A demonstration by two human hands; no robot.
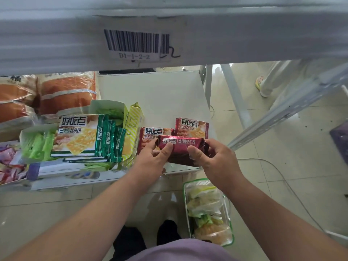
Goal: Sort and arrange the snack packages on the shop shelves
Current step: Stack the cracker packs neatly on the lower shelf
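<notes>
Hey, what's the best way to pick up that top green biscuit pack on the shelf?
Pinch the green biscuit pack at its crimped right end, coming from the right. It lies flat atop a stack, boxed in on the left, while that end seal sticks out free.

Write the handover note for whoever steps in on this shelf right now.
Left hand and right hand both grip one red packet over the shelf front.
Two more red packets lie flat on the shelf just behind it.
Green packets are stacked to the left, beside open cartons.
Done: green stack, two reds placed.
Left: set this red packet down, then empty the basket on the floor.
</notes>
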